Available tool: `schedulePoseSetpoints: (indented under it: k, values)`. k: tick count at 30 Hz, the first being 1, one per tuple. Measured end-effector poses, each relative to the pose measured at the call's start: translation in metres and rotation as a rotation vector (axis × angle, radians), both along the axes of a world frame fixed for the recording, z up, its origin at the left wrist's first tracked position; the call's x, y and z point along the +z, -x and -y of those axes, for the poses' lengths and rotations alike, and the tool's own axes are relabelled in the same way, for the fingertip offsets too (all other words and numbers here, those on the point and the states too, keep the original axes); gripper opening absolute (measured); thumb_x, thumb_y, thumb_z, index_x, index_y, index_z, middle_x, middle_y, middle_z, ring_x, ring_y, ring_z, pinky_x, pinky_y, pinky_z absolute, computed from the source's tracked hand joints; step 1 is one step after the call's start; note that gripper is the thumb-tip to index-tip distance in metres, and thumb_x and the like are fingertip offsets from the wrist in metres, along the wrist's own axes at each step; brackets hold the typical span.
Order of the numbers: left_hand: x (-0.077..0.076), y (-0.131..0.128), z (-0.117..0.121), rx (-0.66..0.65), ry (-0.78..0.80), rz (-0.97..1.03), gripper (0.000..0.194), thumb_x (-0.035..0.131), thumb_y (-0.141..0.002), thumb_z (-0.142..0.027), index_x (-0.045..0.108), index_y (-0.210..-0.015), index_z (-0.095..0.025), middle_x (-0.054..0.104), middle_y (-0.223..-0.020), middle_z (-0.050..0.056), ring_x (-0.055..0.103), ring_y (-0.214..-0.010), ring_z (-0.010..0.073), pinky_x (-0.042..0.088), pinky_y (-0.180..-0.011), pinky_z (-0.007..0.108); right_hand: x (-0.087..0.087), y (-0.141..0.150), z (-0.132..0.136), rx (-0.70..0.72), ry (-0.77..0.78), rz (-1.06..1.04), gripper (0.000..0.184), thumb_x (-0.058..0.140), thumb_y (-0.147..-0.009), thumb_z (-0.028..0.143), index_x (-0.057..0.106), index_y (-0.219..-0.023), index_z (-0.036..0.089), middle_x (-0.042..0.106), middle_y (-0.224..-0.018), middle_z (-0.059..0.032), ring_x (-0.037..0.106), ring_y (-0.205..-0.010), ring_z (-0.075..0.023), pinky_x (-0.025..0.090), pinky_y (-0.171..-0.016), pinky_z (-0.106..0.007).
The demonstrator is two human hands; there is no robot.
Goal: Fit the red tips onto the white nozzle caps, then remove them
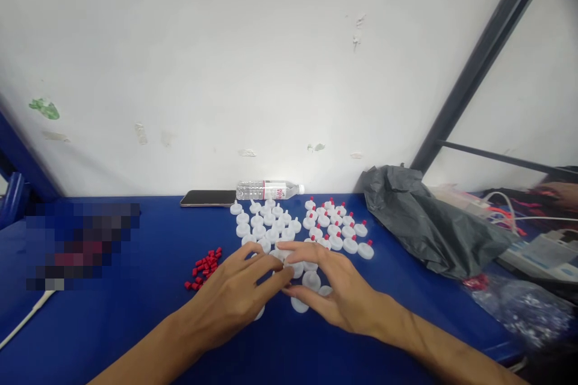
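Note:
My left hand (241, 286) is bent over the middle of the table, its fingers curled down and a speck of red at its fingertips. What it pinches is too small and covered to name. My right hand (345, 289) faces it, thumb and forefinger spread around white nozzle caps (295, 269). The two hands' fingertips nearly meet. Below them lie more round white pieces (311, 280). Behind the hands stand several white nozzle caps (270, 218) with bare spouts. To the right, similar white caps (335, 242) carry red tips. Small red caps (208, 264) are heaped left of my left hand.
A clear water bottle (271, 190) and a phone (208, 198) lie along the white wall. On the right are a dark plastic bag (419, 222), a clear bag of small pieces (528, 307) and cables. A white cord (27, 319) crosses the blue table's left side.

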State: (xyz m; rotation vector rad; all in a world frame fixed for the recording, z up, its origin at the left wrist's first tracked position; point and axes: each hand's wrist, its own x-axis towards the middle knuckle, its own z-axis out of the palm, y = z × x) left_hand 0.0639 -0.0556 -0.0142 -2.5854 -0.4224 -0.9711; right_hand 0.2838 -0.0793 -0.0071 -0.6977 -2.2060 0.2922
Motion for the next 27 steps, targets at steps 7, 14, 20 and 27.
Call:
schedulePoseSetpoints:
  k: [7,14,20,27]
  values:
    - [-0.0003,-0.0031,0.0057,0.129,0.043,0.178,0.019,0.058,-0.092,-0.025,0.060,-0.110,-0.019,0.063,-0.112,0.014,0.065,-0.095,0.0237,0.062,-0.073,0.037,0.0002,-0.0018,-0.0007,0.057,-0.111,-0.008,0.063,0.071,-0.086,0.022,0.038,-0.140,0.024,0.062,-0.129,-0.0097,0.059,-0.121,-0.0186,0.050,-0.103,-0.033]
    - [-0.0039,-0.0028,0.0039,0.096,0.104,0.109,0.041,0.059,-0.091,-0.027,0.048,-0.129,-0.016,0.053,-0.139,0.020,0.058,-0.123,0.0279,0.058,-0.094,0.045,-0.0042,-0.0010,-0.0010,0.030,-0.202,-0.001,0.064,0.067,-0.090,0.027,0.034,-0.145,0.022,0.065,-0.125,-0.0110,0.064,-0.113,-0.0199,0.054,-0.097,-0.032]
    - [-0.0064,-0.0021,0.0031,0.040,0.162,0.124,0.040,0.062,-0.090,-0.025,0.051,-0.129,-0.021,0.068,-0.123,0.011,0.067,-0.106,0.0236,0.059,-0.088,0.041,-0.0061,-0.0005,-0.0016,0.031,-0.239,0.026,0.067,0.062,-0.092,0.030,0.028,-0.150,0.027,0.067,-0.125,-0.0077,0.065,-0.113,-0.0193,0.056,-0.097,-0.031]
    - [-0.0053,-0.0035,0.0042,0.032,0.197,0.147,0.037,0.063,-0.090,-0.024,0.054,-0.125,-0.022,0.070,-0.121,0.008,0.068,-0.101,0.0215,0.057,-0.082,0.037,-0.0018,-0.0010,0.0004,0.046,-0.218,0.039,0.066,0.061,-0.093,0.027,0.027,-0.151,0.029,0.064,-0.130,-0.0062,0.067,-0.110,-0.0179,0.057,-0.095,-0.030]
